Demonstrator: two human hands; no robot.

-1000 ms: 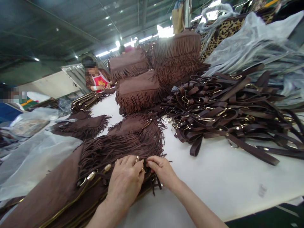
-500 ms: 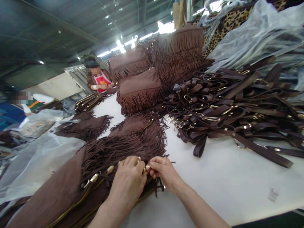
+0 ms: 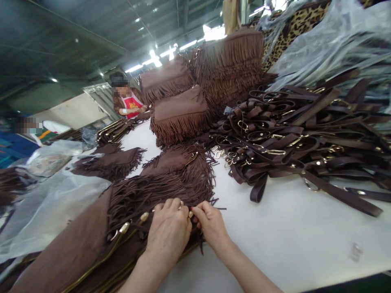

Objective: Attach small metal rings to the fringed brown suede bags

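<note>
A dark brown fringed bag (image 3: 76, 228) lies at the front left, on others with gold zips (image 3: 88, 276). My left hand (image 3: 169, 228) is closed over the bag's right end, its fingertips curled out of sight. Just to its right, my right hand (image 3: 212, 226) pinches a small gold-coloured fitting (image 3: 191, 214) between thumb and fingers. The two hands almost touch there. More gold fittings (image 3: 124, 228) sit along the bag's edge, left of my left hand. Long strands of fringe (image 3: 152, 189) spread out behind my hands.
Brown straps with gold clasps (image 3: 275, 152) are heaped on the right of the white table (image 3: 275, 236). Fringed bags (image 3: 183, 110) are stacked at the back. Clear plastic (image 3: 61, 207) lies at left. A person in a red apron (image 3: 132, 106) works across the table.
My right hand has shifted slightly and its fingers are more tucked in around the fitting. My left hand stays on the bag. The whole view has moved very slightly.
</note>
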